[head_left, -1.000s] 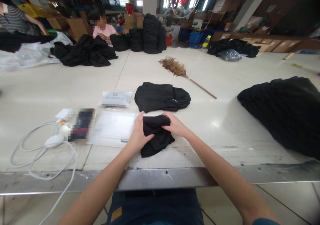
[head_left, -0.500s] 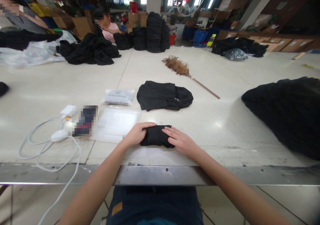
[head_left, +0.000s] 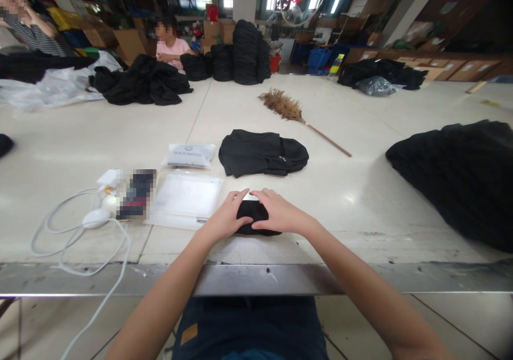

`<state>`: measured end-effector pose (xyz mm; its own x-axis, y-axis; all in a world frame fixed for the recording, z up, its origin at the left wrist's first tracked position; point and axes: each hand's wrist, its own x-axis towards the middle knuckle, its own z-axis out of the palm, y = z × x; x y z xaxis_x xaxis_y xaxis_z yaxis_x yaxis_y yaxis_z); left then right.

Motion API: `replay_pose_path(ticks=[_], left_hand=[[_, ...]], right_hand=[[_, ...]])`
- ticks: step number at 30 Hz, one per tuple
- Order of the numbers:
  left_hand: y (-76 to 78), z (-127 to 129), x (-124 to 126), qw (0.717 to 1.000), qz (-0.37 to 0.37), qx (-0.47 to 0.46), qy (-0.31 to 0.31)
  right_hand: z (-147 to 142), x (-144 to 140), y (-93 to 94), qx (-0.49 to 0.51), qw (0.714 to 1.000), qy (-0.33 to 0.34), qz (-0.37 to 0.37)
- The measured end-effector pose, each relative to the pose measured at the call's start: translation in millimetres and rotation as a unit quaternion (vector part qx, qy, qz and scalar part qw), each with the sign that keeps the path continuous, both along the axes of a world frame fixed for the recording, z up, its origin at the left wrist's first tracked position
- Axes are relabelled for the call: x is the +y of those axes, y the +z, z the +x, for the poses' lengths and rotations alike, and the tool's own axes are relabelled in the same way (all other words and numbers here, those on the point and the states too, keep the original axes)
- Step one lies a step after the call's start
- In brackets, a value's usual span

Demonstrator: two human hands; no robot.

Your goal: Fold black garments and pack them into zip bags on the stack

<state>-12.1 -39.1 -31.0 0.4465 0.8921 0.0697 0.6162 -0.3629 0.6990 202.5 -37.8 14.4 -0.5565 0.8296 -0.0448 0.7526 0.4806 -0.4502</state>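
Both hands down on a small folded black cloth (head_left: pixel 251 211) lying on the worktop (head_left: pixel 360 200) close to its near edge, about midway along. Left hand (head_left: pixel 225 218) lies over the cloth's left end, fingers (head_left: pixel 239 195) curled across its top; right hand (head_left: pixel 280 214) covers the right end, fingers (head_left: pixel 265 195) bent down onto it. Fingertips of the two hands nearly meet above the cloth; both press flat on it, neither closed round it. Just left of the cloth, a clear plastic bag (head_left: pixel 184 198) with a barcode label lies flat, touching or nearly touching the left hand. Further left, a blurred dark item (head_left: pixel 134 193) and a white cable (head_left: pixel 76 232) looping toward the near edge. Behind the clear bag, a printed packet (head_left: pixel 190 155). Behind the cloth, toward the worktop's middle, a folded black garment (head_left: pixel 262 153). A feather duster (head_left: pixel 298 117) lies beyond that. Large black heap (head_left: pixel 457 178) at the right edge. At the far edge, stacks of black garments (head_left: pixel 244 53) and a seated person (head_left: pixel 171 45) in pink.
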Motion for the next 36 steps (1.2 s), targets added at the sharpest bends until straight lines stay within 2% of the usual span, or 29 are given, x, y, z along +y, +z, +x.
replay_pose_path(ticks=[2,4,8,12,17,22,26,29,32,34,36], left_hand=[[-0.8,-2,-1,0.997,0.002,0.059,0.042],[-1.1,-4,-2,0.995,0.003,0.088,0.05],[-0.1,-9,-3,0.999,-0.022,0.019,0.013],[-1.0,-11,-1,0.992,-0.08,-0.088,0.041],[-2.1,-5,1,0.991,-0.051,-0.103,0.074],[2.3,1,-5,0.993,-0.017,-0.103,0.049],[1.5,4,-9,0.995,0.018,-0.093,0.009],[0.2,-1,-5,0.996,0.041,-0.081,0.011],[1.8,-20,7,0.992,0.101,-0.071,0.015],[2.9,-42,18,0.984,0.154,-0.057,0.068],[1.4,-67,31,0.969,0.189,-0.028,0.157]], right_hand=[[-6,14,-1.2,-0.064,0.998,0.017,-0.009],[-12,24,1.0,-0.124,0.991,0.038,-0.019],[-26,28,12.2,-0.206,0.977,0.056,-0.03],[-33,14,13.8,-0.211,0.975,0.034,0.06],[-28,-7,7.5,-0.202,0.965,-0.023,0.165],[-12,-7,14.2,-0.131,0.985,-0.012,0.115],[-19,-3,16.8,-0.158,0.985,0.009,0.071],[-30,-2,8.9,-0.151,0.986,-0.026,0.063],[-27,4,-8.4,-0.098,0.984,-0.072,0.132],[-17,12,-22.9,-0.068,0.974,-0.112,0.187],[-4,20,-36.7,-0.056,0.963,-0.136,0.225]])
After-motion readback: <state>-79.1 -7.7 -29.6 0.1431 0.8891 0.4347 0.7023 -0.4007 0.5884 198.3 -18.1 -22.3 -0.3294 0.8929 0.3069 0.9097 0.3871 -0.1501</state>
